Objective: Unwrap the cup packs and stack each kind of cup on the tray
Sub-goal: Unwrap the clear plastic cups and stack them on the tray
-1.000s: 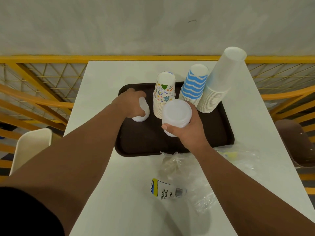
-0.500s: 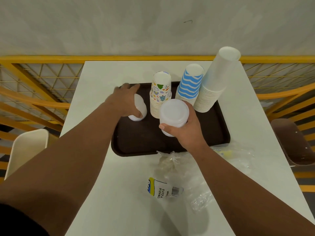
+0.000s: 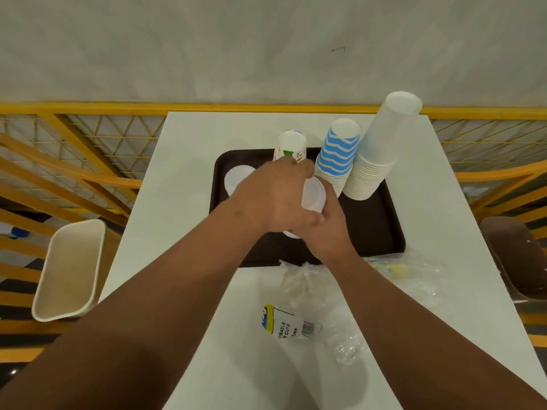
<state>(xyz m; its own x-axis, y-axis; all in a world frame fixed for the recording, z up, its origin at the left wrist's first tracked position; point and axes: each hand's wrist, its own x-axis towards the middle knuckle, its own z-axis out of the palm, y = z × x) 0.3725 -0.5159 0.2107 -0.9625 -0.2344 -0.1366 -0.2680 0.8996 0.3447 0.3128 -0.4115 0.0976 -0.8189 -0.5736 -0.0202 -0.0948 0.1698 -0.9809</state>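
A dark brown tray (image 3: 381, 229) lies on the white table. Three upside-down stacks stand along its back: patterned cups (image 3: 291, 143), blue-striped cups (image 3: 339, 149) and tall plain white cups (image 3: 379, 149). One small white plastic cup (image 3: 236, 180) stands alone at the tray's left. My right hand (image 3: 328, 235) grips a stack of white plastic cups (image 3: 313, 196) from below. My left hand (image 3: 275, 196) wraps over the upper cup of that stack. Most of the stack is hidden by both hands.
Crumpled clear wrappers (image 3: 305, 279) and a printed cup label (image 3: 281, 324) lie on the table in front of the tray. A cream chair (image 3: 71, 270) stands at the left, a brown chair (image 3: 515, 258) at the right. A yellow railing (image 3: 88, 108) runs behind.
My left hand let go of the lone cup at the tray's left and moved right onto the stack in my right hand. The right hand stayed nearly still.
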